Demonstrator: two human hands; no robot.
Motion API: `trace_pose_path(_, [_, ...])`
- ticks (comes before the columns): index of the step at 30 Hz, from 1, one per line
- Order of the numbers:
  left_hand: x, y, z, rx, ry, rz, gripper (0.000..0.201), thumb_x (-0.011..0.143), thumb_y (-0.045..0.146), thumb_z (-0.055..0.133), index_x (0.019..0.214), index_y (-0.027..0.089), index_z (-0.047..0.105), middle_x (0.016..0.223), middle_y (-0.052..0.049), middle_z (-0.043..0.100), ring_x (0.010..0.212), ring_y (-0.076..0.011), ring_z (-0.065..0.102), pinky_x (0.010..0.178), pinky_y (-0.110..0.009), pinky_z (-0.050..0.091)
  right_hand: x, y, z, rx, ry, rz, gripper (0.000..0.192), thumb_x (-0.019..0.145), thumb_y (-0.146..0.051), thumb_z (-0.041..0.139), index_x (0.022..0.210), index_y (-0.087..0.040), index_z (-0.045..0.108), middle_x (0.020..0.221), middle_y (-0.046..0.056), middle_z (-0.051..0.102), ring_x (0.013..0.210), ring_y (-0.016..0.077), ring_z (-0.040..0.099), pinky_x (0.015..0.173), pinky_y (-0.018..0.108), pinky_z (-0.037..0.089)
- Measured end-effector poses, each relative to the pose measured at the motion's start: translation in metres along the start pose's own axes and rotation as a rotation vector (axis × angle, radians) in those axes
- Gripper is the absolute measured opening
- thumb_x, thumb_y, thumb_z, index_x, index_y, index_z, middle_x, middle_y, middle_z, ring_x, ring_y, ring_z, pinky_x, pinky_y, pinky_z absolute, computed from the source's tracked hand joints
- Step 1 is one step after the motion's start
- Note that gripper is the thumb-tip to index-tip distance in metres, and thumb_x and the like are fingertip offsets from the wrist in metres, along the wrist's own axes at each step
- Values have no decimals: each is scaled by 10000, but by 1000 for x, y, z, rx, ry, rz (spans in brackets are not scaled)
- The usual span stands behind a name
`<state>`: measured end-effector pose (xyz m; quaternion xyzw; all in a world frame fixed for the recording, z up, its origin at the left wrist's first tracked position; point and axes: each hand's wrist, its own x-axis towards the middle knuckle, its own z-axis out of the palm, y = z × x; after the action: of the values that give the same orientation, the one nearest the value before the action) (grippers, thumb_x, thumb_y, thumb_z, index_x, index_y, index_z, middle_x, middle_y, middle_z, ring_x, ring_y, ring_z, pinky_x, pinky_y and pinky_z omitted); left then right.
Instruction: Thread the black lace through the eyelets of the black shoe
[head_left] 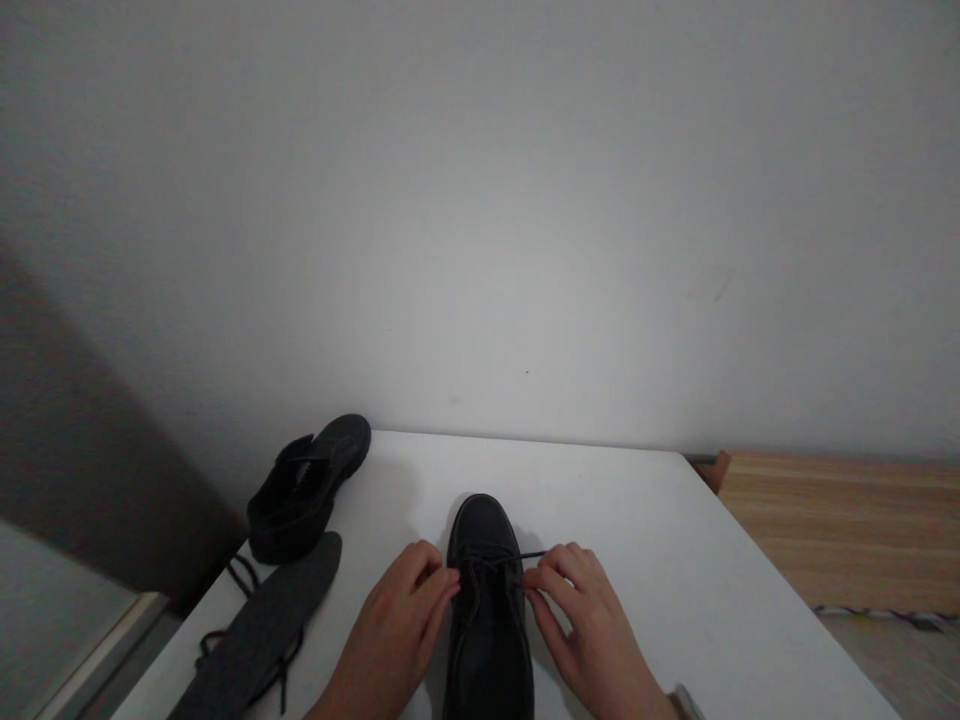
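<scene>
The black leather lace-up shoe stood on the white table, toe away, between both hands; the left hand and right hand each pinched the thin black lace beside the eyelets; the lace looked limp and light, best held near its ends; the shoe seemed stiff.

no readable text, labels, brands or numbers on anything
</scene>
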<state>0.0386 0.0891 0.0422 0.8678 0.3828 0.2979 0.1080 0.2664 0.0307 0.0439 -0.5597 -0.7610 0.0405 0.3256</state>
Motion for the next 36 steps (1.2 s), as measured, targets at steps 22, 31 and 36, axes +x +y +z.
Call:
trace_pose_path(22, [-5, 20, 10, -45, 49, -12, 346, 880, 132, 580, 1218, 192, 540, 1086, -125, 651, 1003, -267, 675, 855, -413, 617, -6, -18, 7, 131, -32, 51, 503, 880, -158, 626, 1368, -200, 511, 1129, 126, 649, 990, 255, 673, 850, 372, 607])
trace_pose_path(31, [6, 35, 5, 180, -250, -40, 473, 743, -40, 465, 1110, 187, 659, 1129, -137, 595, 1019, -281, 638, 877, -452, 588, 9, -35, 16, -168, -120, 65, 466, 686, 41, 546, 1074, -188, 663, 1077, 128, 663, 932, 310, 642, 786, 453, 602])
trace_pose_path(36, [16, 38, 4, 249, -299, -50, 413, 752, -45, 442, 1002, 194, 666, 1167, -126, 616, 1020, -269, 642, 874, -434, 581, 17, -38, 19, -302, -133, 83, 393, 690, 69, 553, 938, -213, 668, 1011, 103, 679, 861, 292, 638, 690, 396, 585])
